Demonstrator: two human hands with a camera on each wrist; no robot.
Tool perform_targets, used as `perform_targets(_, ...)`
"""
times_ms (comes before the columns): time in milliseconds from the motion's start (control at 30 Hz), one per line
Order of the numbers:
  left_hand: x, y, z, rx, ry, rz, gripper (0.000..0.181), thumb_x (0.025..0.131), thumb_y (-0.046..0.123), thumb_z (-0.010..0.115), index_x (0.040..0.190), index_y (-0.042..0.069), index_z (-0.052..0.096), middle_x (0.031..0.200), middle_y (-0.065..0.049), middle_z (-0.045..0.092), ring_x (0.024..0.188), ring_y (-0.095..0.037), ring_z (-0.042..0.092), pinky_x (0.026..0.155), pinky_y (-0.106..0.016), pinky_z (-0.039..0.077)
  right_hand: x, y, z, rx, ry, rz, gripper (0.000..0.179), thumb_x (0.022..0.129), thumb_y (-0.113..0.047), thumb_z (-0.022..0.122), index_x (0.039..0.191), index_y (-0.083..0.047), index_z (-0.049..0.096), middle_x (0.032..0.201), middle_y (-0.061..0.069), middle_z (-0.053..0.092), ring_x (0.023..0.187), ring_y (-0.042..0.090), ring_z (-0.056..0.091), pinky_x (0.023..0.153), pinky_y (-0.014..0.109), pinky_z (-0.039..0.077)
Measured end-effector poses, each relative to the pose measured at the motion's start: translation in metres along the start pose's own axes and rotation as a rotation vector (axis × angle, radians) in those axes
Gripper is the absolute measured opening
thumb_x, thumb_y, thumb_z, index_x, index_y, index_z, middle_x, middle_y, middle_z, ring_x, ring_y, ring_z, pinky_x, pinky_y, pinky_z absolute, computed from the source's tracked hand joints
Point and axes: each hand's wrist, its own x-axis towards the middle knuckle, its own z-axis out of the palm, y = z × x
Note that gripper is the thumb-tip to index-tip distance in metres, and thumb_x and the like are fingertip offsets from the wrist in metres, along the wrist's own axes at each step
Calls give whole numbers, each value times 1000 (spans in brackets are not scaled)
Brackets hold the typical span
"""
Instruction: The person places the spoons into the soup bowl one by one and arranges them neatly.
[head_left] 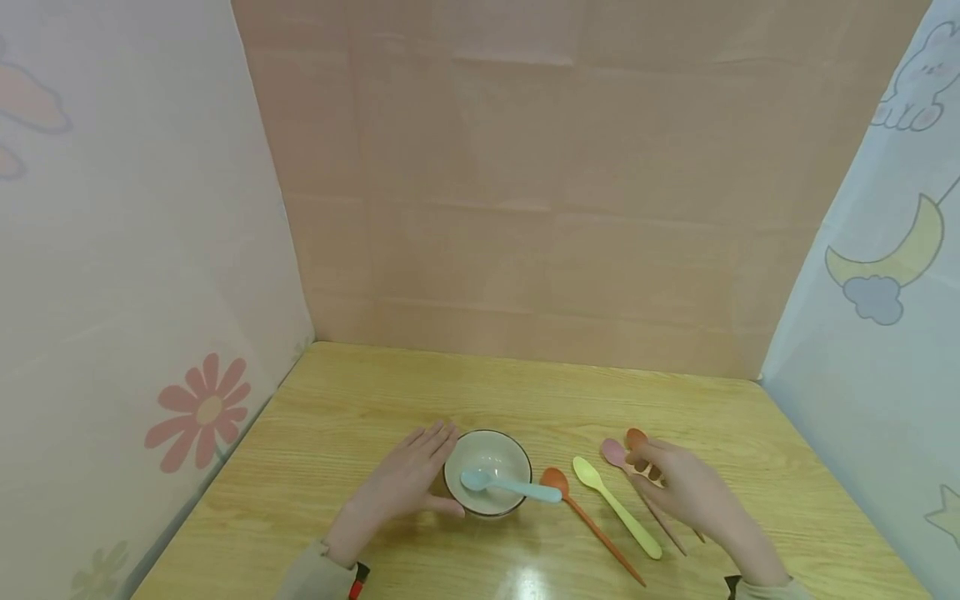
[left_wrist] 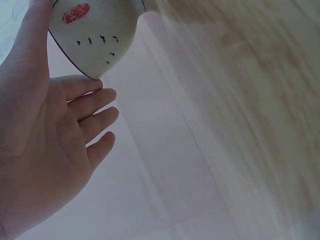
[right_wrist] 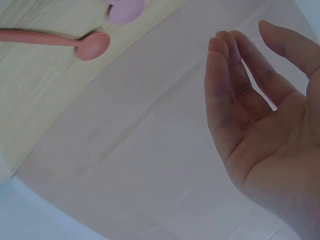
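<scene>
A white bowl with a dark rim (head_left: 471, 455) sits on the table, a light blue spoon (head_left: 537, 492) lying across it with its handle over the right edge. My left hand (head_left: 408, 475) is at the bowl's left side, fingers fairly straight, thumb apart at the near side. In the left wrist view a fingertip touches the rim of the bowl (left_wrist: 102, 30). My right hand (head_left: 686, 487) hovers over a pink spoon (head_left: 613, 452) and an orange spoon (head_left: 637, 437), partly hiding both. In the right wrist view, its loosely bent fingers (right_wrist: 218, 95) hold nothing.
Between bowl and right hand lie another orange spoon (head_left: 596, 529) and a yellow spoon (head_left: 622, 512). They rest on a wooden table (head_left: 360, 383). A tan backdrop (head_left: 525, 208) rises behind it, with printed white panels at the left (head_left: 150, 250) and right (head_left: 900, 375).
</scene>
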Motion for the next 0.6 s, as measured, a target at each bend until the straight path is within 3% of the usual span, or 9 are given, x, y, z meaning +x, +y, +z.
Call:
perform_targets(300,0,-1,0,9,6,6,107,76,71,65,150,-1,39,157,-18,39,146,-34,40,119,-49,38,-7,12,0,37,-51,45,11,83,-12,76,93,-11,71,85,-7,69,68,-6,56,58,20,53)
perform_targets(600,1,-1,2,7,-1,2,107,76,71,65,151,0,38,158,-18,38,147,-33,38,119,-50,36,-15,22,-1,63,-86,122,15,85,-8,73,100,-6,71,94,3,73,71,-5,57,60,18,52)
